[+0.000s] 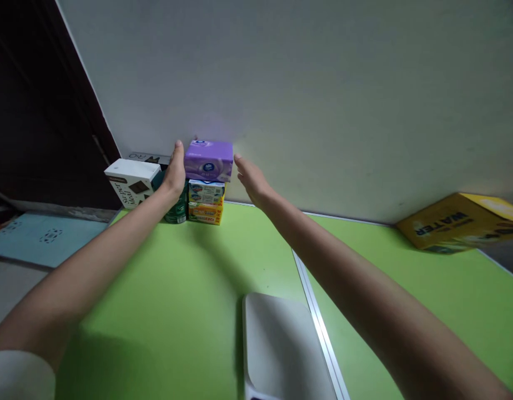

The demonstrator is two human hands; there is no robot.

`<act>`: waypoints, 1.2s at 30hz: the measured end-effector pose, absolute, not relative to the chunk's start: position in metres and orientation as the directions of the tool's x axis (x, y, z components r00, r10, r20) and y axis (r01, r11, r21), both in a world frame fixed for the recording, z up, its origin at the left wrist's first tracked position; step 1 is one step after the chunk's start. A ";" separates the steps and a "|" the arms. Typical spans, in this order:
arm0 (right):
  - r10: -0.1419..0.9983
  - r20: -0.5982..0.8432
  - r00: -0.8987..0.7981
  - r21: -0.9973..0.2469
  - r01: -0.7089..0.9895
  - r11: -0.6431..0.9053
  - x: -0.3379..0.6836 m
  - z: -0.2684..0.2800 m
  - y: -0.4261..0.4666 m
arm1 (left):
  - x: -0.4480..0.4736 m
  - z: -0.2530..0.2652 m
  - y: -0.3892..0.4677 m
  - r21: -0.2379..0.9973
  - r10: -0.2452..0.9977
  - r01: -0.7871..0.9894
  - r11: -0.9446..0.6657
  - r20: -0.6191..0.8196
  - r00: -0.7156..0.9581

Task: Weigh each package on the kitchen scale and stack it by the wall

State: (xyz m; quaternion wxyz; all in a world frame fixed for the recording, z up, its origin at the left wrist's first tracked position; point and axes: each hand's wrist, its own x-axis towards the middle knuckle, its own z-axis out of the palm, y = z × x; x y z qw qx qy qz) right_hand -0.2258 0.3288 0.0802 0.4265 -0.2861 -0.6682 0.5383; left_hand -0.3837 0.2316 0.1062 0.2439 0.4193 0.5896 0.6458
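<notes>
A purple tissue pack point(209, 161) lies on top of stacked small boxes, a pale box point(206, 192) above an orange one point(205, 213). My left hand point(176, 171) is upright along the pack's left side, fingers stretched out and thumb up; whether it presses on the pack I cannot tell. On the other side, my right hand point(251, 179) is open, its fingertips a small gap from the pack's right edge. Partly behind my left wrist stands a dark green container point(177, 212), left of the stack. Beside it is a white box point(134, 180) with dark print.
A grey-white flat device point(281, 344) lies at the near middle of the green table point(165, 300). A yellow box point(452, 225) marked WATER leans tilted at the right by the wall point(323, 100). A light blue board point(48, 239) is at the left, near a dark door point(40, 100).
</notes>
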 end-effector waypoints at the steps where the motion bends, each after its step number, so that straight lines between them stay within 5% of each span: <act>1: 0.864 0.245 -0.440 -0.968 -0.056 0.246 -0.215 0.079 0.326 | -0.381 0.104 0.224 0.952 0.780 0.238 -0.193 0.295 -0.551; 6: 0.876 0.097 -0.473 -0.992 0.030 0.125 -0.149 0.072 0.290 | -0.333 0.088 0.171 0.863 0.876 0.453 -0.226 0.383 -0.293; 11: 0.596 -0.100 -0.797 -0.968 0.217 0.127 -0.066 0.081 0.215 | -0.270 0.081 0.112 0.833 0.978 0.542 -0.114 -0.001 0.207; 15: 0.372 -0.257 -0.892 -0.948 0.307 0.082 -0.002 0.084 0.162 | -0.239 0.099 0.080 0.768 0.800 0.634 -0.090 -0.323 0.505; 19: 0.262 -0.385 -0.885 -0.922 0.358 -0.146 0.059 0.069 0.145 | -0.197 0.127 0.092 0.659 0.543 0.743 -0.116 -0.584 0.603; 21: 0.315 -0.358 -0.879 -0.929 0.299 -0.219 0.091 0.059 0.148 | -0.164 0.134 0.111 0.640 0.494 0.757 -0.131 -0.620 0.610; 24: 0.594 -0.240 -0.768 -0.964 0.116 -0.239 0.138 0.041 0.163 | -0.103 0.126 0.149 0.674 0.535 0.732 -0.104 -0.582 0.612; 28: 0.965 -0.117 -0.233 -0.993 -0.004 -0.121 0.202 0.002 0.205 | -0.013 0.079 0.211 0.822 0.716 0.565 -0.073 -0.351 0.604; 32: 0.962 -0.001 0.273 -0.996 0.088 -0.026 0.260 -0.042 0.258 | 0.073 0.015 0.272 0.808 0.860 0.576 -0.124 -0.202 0.468; 36: 0.915 0.063 0.398 -0.987 0.158 -0.001 0.294 -0.068 0.312 | 0.134 -0.028 0.321 0.723 0.906 0.669 -0.171 -0.151 0.395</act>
